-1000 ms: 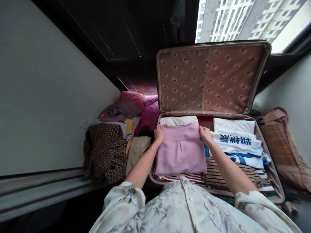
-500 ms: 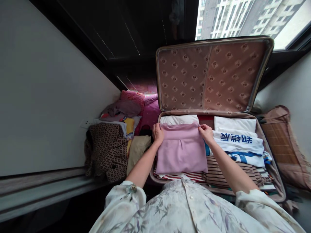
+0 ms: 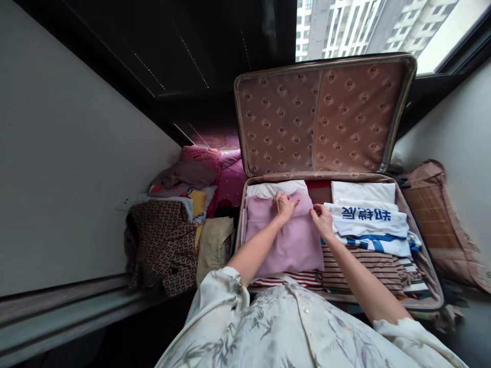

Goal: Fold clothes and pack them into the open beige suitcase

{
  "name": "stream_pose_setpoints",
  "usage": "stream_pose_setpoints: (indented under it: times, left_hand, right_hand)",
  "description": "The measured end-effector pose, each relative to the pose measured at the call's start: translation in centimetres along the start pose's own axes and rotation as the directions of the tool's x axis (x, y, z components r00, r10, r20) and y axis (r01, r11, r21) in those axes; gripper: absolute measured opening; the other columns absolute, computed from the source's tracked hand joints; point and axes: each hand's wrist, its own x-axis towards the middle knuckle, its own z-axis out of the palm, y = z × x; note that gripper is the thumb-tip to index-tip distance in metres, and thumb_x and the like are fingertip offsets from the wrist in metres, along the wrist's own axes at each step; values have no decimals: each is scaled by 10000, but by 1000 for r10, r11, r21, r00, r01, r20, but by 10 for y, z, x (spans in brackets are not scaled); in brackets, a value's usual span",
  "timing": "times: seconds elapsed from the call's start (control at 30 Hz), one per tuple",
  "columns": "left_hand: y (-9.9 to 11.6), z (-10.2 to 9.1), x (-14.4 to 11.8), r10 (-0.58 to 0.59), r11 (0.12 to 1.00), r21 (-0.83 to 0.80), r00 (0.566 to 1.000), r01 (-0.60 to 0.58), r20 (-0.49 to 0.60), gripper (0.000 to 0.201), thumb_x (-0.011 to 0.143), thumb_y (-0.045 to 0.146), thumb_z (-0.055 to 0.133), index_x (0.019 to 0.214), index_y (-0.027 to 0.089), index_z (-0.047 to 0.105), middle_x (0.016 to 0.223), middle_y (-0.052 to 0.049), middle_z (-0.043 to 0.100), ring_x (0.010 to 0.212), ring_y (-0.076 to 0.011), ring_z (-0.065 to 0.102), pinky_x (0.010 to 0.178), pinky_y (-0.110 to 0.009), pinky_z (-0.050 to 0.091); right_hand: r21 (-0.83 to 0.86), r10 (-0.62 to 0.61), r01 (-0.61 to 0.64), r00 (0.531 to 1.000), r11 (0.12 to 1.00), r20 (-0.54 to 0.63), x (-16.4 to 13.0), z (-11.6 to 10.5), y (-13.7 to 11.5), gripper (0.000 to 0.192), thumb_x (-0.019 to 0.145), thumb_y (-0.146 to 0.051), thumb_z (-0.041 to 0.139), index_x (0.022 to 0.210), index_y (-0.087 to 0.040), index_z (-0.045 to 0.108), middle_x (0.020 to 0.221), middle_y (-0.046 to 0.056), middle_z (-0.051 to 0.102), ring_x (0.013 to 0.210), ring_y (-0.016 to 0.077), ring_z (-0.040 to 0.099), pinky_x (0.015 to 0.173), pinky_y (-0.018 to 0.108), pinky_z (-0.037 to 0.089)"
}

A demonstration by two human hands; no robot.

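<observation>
A folded mauve-pink garment (image 3: 284,245) lies inside the open suitcase (image 3: 429,266), on the left side. My left hand (image 3: 284,207) rests on the upper middle of this garment, its fingers stretched out and a little apart. At the garment's upper right edge, my right hand (image 3: 322,221) pinches the cloth between thumb and fingers. Behind the garment sits folded white cloth (image 3: 278,188), and red-and-white striped cloth (image 3: 303,279) shows under its front edge.
On the suitcase's right side are white folded clothes (image 3: 366,220) with blue lettering and brown striped cloth (image 3: 356,268). Left stand heaped clothes, including a brown patterned garment (image 3: 164,245) and khaki cloth (image 3: 215,245). The upright lid (image 3: 322,117) stands behind. A brown bag (image 3: 441,214) lies right.
My left hand has left the garment's upper left corner and moved right onto its upper middle. My right hand stays at the right edge. The view has shifted slightly.
</observation>
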Motion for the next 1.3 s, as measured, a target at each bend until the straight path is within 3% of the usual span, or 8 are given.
stream_pose_setpoints:
  times: [0.17,0.4,0.57,0.7,0.8,0.97,1.13,1.3]
  left_hand:
    - [3,10,10,-34,999,-39,998,36,50,137,869,235,711,762,155,739,972,-145,694,930,-255,649,901,-351,478]
    - [1,-3,21,-177,961,-209,984,181,38,163,816,163,697,654,159,714,829,-112,751,827,-235,687,825,-321,499]
    - [-18,-36,18,-225,939,-270,974,212,-16,121,812,164,672,718,158,749,812,-78,772,793,-203,695,739,-271,499]
    - [-52,-76,-2,-269,912,-346,957,219,-105,122,816,205,673,782,146,774,766,-60,760,748,-186,683,685,-247,486]
    - [-67,-94,-19,-235,918,-353,966,182,-111,109,811,205,699,773,143,781,775,-63,756,731,-181,673,701,-259,493]
    - [-45,-77,-31,25,988,-150,1000,-25,-4,83,837,174,720,868,152,794,890,-75,732,821,-183,664,806,-286,513]
    - [-14,-47,-20,262,932,218,954,-290,148,297,915,181,639,1192,187,746,1151,-112,649,1033,-225,610,955,-328,462]
    - [-2,-35,-2,288,828,394,905,-400,314,360,1015,141,395,987,119,753,1139,-159,646,1072,-257,577,997,-376,411]
  right_hand:
    - [7,10,-10,1000,1000,-25,-9,-4,7,489,781,-549,520,1030,-162,687,945,144,733,797,254,637,855,441,517]
    - [19,45,-45,999,999,-23,-13,-6,11,473,757,-516,505,1022,-169,687,1001,161,733,855,268,648,880,446,515]
    - [9,52,-52,999,999,-13,-15,-10,9,467,740,-502,501,1016,-171,680,1018,164,732,878,276,654,898,446,512]
    - [7,58,-58,998,998,-14,-15,-13,9,459,725,-482,501,1011,-172,682,988,158,734,865,276,653,892,447,517]
    - [-8,49,-49,999,999,-18,-15,-11,6,452,725,-474,496,999,-168,686,953,155,731,858,280,651,890,453,516]
    - [-29,17,-17,1000,999,17,-21,-6,-3,462,750,-482,499,1027,-163,686,953,145,734,820,263,654,862,431,510]
    - [-42,-6,7,1000,999,22,-33,-14,-2,495,753,-497,485,1039,-149,688,930,128,729,763,228,631,839,402,502]
    - [-20,-15,15,1000,1000,-22,-40,-26,4,461,761,-485,496,1022,-157,689,937,127,731,782,225,628,843,395,507]
